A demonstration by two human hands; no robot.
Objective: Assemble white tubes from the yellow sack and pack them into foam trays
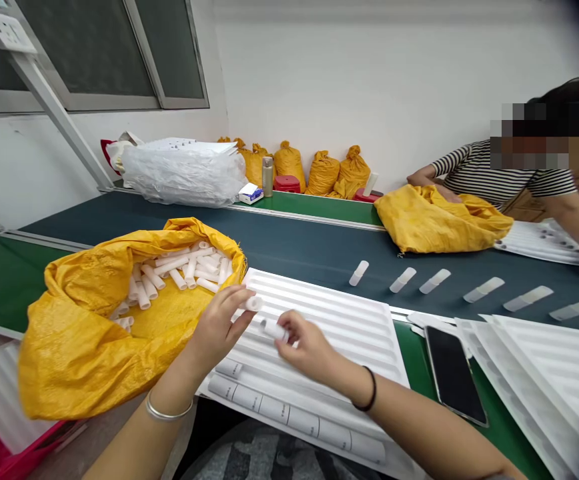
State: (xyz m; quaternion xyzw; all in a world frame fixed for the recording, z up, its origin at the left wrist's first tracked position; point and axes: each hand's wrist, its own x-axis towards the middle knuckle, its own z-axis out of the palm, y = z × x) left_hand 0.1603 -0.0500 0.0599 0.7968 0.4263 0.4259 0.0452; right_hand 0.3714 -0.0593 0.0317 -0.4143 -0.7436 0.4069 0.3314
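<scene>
My left hand (pixel 214 327) is closed on a short white plastic tube (pixel 254 304), whose open end faces right. In my right hand (pixel 314 350), thumb and fingers grip another white cylindrical piece (pixel 272 329), slightly blurred. The two pieces are close but apart, above a white ridged tray (pixel 359 333). Along the tray's near edge lies a row of white cylinders (pixel 274 411) with small printed marks, and one more cylinder (pixel 229 368) lies in the groove behind. Beside my left hand, an open yellow woven sack (pixel 79 333) holds many loose white tubes (pixel 189 267).
Several translucent tubes (pixel 402 280) lie on the dark conveyor belt (pixel 309 247). A phone (pixel 455 373) and stacked white trays (pixel 559 387) are at right. Across the belt, a gloved co-worker (pixel 499 177) reaches over another yellow sack (pixel 434 217). A plastic-wrapped stack (pixel 184 173) stands at back left.
</scene>
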